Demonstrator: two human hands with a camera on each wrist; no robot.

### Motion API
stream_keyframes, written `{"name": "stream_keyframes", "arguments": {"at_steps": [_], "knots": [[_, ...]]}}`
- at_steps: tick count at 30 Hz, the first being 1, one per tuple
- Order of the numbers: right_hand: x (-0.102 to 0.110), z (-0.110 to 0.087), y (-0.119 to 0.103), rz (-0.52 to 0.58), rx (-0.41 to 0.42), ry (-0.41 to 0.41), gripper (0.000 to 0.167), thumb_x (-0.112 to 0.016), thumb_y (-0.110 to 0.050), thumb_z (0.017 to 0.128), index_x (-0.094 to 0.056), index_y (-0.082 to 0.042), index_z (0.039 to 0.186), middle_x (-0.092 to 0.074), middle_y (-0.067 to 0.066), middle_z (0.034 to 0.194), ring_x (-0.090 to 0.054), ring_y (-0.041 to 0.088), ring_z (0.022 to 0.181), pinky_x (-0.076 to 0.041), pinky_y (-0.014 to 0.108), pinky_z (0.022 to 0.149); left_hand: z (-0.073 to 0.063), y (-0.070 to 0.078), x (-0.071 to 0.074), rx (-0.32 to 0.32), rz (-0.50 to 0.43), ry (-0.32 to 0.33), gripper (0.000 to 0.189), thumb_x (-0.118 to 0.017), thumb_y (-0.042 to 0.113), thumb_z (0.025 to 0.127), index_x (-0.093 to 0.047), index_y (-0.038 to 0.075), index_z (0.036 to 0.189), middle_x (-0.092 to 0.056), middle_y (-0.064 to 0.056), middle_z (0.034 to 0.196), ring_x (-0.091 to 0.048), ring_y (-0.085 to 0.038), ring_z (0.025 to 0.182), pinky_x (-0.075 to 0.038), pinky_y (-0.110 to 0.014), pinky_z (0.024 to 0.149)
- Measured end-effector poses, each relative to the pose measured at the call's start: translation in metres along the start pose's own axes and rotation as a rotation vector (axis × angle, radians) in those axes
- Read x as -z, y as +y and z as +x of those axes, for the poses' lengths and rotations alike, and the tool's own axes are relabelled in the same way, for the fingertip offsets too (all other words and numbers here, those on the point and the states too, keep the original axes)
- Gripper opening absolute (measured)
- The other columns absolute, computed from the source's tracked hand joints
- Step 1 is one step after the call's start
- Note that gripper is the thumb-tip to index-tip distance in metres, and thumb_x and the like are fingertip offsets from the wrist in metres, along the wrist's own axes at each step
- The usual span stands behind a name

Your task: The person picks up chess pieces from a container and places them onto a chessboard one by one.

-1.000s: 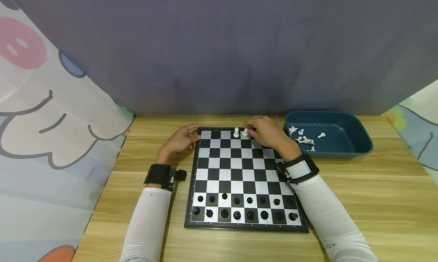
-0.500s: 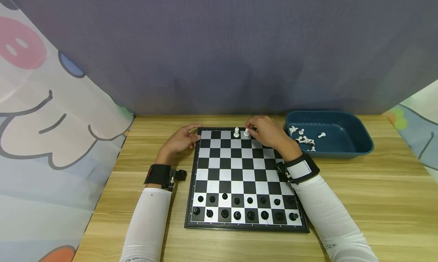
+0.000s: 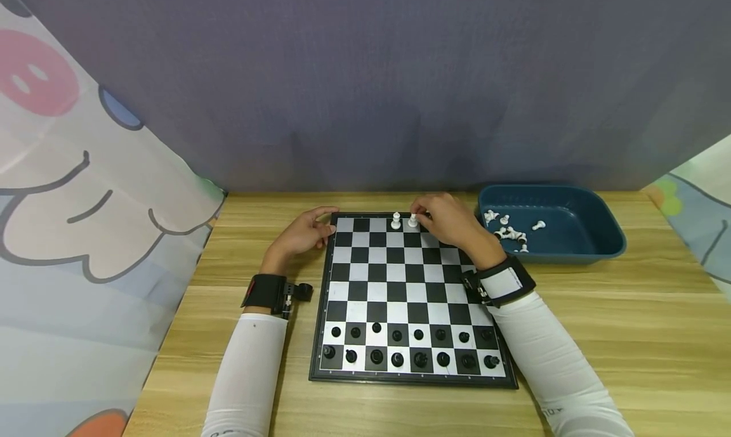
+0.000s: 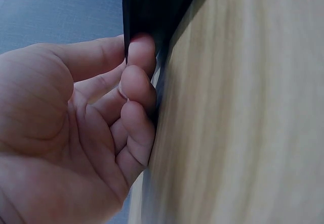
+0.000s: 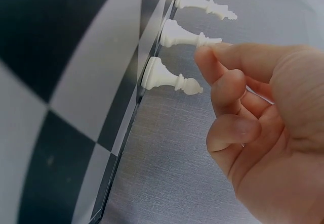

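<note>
Pointing upright, white chess piece (image 5: pixel 179 34), top pinched by right grip (image 3: pixel 447 220), left grip (image 3: pixel 301 230) pinching chessboard (image 3: pixel 377 269) edge

Slender white chess piece (image 5: pixel 178 35): upright on far row, pinched near tip | chessboard (image 3: pixel 377 272): black-and-white squares, dark rim, lying flat

No word or number can be read clearly here. The chessboard (image 3: pixel 368 272) has tiny pale marks along its black border (image 3: pixel 365 377), on the side close to the person and up the left side, but they are too small to make out. The right white sleeve (image 3: pixel 562 367) has some dark printed marks near the bottom of the head view, and they are too blurry to read. The left white sleeve (image 3: pixel 242 373) has dark marks too, cut off by the bottom edge.
</note>
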State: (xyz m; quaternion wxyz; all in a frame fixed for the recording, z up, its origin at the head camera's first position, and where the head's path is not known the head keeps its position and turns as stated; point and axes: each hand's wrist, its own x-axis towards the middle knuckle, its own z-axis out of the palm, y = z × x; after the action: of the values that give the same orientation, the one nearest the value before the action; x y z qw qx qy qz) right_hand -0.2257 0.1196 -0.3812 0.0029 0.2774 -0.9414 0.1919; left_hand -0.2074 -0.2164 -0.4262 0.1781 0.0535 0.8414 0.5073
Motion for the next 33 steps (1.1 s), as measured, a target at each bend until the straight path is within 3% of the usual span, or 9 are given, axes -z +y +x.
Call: {"name": "stream_keyframes", "arguments": {"at_steps": [14, 20, 27, 33], "knots": [[0.001, -0.002, 0.0, 0.009, -0.002, 0.022, 0.014, -0.067, -0.013, 0.098, -0.075, -0.01, 0.109, -0.076, 0.008, 0.106, -0.07, 0.027, 0.097, -0.055, 0.046, 0.084, 0.002, -0.001, -0.002, -0.001, -0.002, 0.007, 0.051, -0.061, 0.015, 0.104, -0.047, 0.026, 0.153, -0.064, -0.007, 0.083, -0.058, -0.019, 0.069, -0.05, -0.026, 0.064], [0.004, -0.004, 0.002, 0.048, -0.023, 0.016, 0.023, -0.064, -0.014, 0.101, -0.072, -0.006, 0.121, -0.075, 0.012, 0.111, -0.072, 0.028, 0.099, -0.057, 0.047, 0.083, 0.003, -0.002, -0.002, 0.0, 0.008, 0.002, 0.051, -0.061, 0.016, 0.104, -0.048, 0.026, 0.152, -0.065, -0.008, 0.083, -0.058, -0.019, 0.069, -0.05, -0.027, 0.064], [0.034, -0.018, 0.017, 0.079, -0.108, 0.078, 0.02, -0.062, -0.019, 0.103, -0.073, -0.007, 0.114, -0.075, 0.011, 0.097, -0.066, 0.02, 0.071, -0.051, 0.04, 0.064, 0.004, -0.002, -0.003, 0.004, 0.011, -0.004, 0.052, -0.061, 0.017, 0.104, -0.047, 0.027, 0.153, -0.065, -0.007, 0.083, -0.057, -0.019, 0.069, -0.05, -0.027, 0.065], [0.063, -0.037, 0.042, 0.107, -0.172, 0.072, 0.02, -0.059, -0.018, 0.104, -0.073, -0.004, 0.108, -0.074, 0.013, 0.092, -0.065, 0.024, 0.078, -0.049, 0.041, 0.07, 0.003, -0.001, -0.002, 0.002, 0.019, -0.001, 0.052, -0.06, 0.016, 0.104, -0.046, 0.026, 0.153, -0.064, -0.006, 0.081, -0.057, -0.019, 0.069, -0.05, -0.027, 0.064]]}}
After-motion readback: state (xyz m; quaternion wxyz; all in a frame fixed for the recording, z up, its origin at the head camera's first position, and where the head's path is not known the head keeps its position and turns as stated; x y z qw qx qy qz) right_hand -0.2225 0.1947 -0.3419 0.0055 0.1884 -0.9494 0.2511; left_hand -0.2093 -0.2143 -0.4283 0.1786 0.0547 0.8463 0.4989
